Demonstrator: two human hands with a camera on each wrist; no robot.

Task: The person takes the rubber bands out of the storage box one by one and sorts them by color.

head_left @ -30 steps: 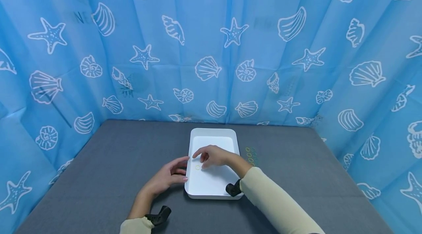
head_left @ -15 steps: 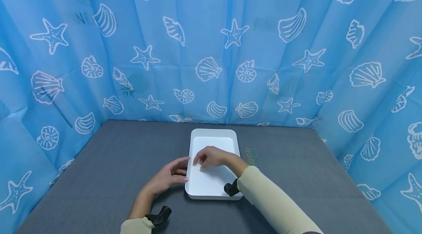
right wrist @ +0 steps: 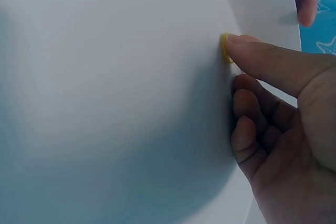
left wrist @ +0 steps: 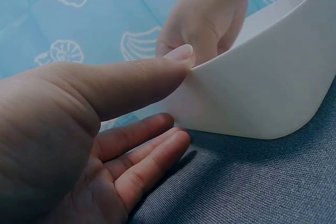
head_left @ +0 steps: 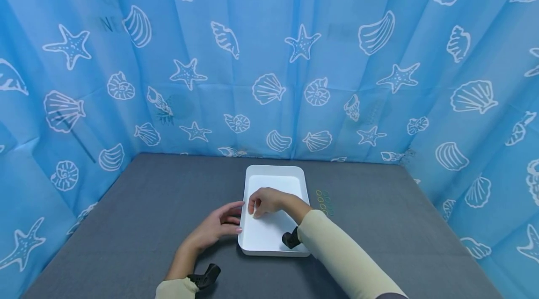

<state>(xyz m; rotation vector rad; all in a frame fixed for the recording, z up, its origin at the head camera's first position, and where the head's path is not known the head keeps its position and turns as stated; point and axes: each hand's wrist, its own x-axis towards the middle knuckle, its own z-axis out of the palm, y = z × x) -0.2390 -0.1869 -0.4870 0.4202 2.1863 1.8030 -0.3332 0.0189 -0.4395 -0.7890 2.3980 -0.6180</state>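
Note:
A shallow white tray (head_left: pixel 269 243) lies on the grey table. My right hand (head_left: pixel 267 200) reaches into its left part, and in the right wrist view the thumb and forefinger pinch a small thin yellow ring (right wrist: pixel 224 50) at the tray floor. The other fingers of that hand curl loosely beneath. Outside the tray, my left hand (head_left: pixel 218 225) lies against the left wall. The left wrist view has its thumb (left wrist: pixel 157 72) touching the tray rim, while the remaining fingers stay relaxed near the wall's foot.
Right of the tray, a column of several yellow rings (head_left: pixel 321 200) lies beside a column of several green rings (head_left: pixel 329 205). A blue curtain (head_left: pixel 286 79) with white shells and starfish hangs behind the grey table (head_left: pixel 379 224).
My right thumb and forefinger have come down and closed on the yellow ring, which lay uncovered on the tray floor before. My left hand has kept its place at the tray wall.

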